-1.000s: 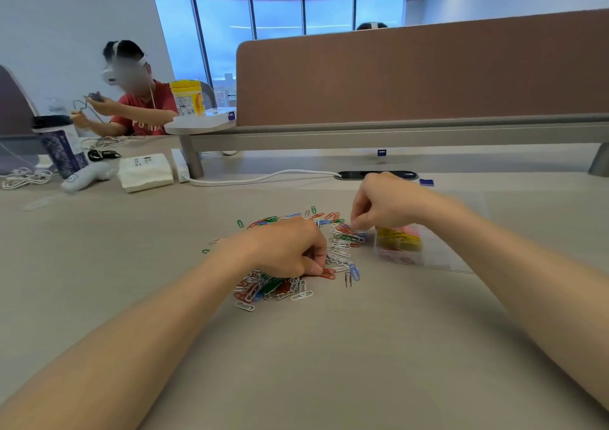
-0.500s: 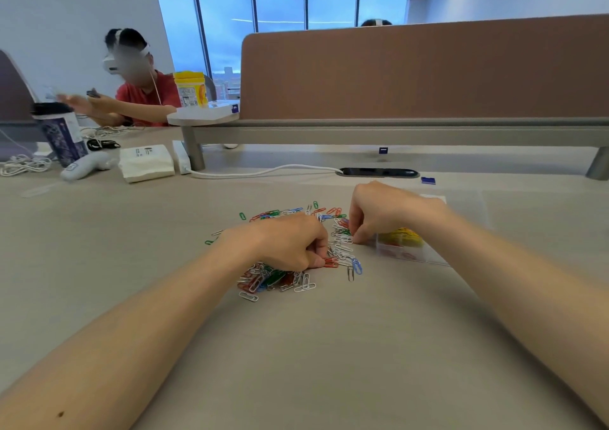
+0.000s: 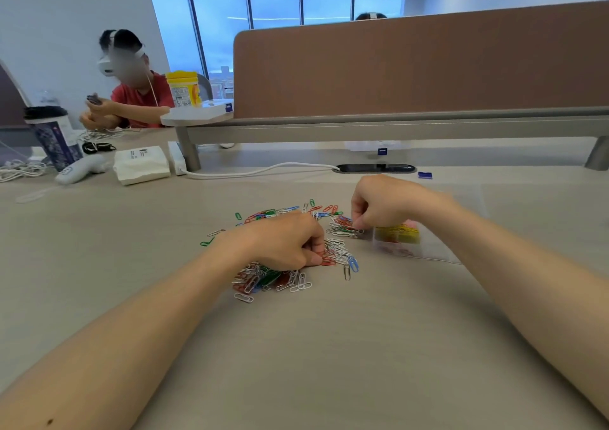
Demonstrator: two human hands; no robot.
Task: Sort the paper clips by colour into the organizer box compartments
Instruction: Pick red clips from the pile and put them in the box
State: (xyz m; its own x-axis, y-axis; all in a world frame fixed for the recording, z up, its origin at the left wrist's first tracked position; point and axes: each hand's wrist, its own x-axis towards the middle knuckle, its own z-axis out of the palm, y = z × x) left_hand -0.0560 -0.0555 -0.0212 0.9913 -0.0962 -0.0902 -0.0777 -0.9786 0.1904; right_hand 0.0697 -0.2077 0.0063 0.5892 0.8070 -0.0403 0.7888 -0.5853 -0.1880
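Left hand (image 3: pixel 283 241) curled, pinching red clips (image 3: pixel 328 261) from pile (image 3: pixel 273 278). Right hand (image 3: pixel 382 204) curled at pile's edge beside box (image 3: pixel 438 252), short carry; its hold I can't tell.

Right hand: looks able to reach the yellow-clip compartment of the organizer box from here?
Probably yes. The right hand pinches paper clips at the pile's edge, right beside the organizer box; the yellow clips lie just past it, and nothing appears to cover or block them.
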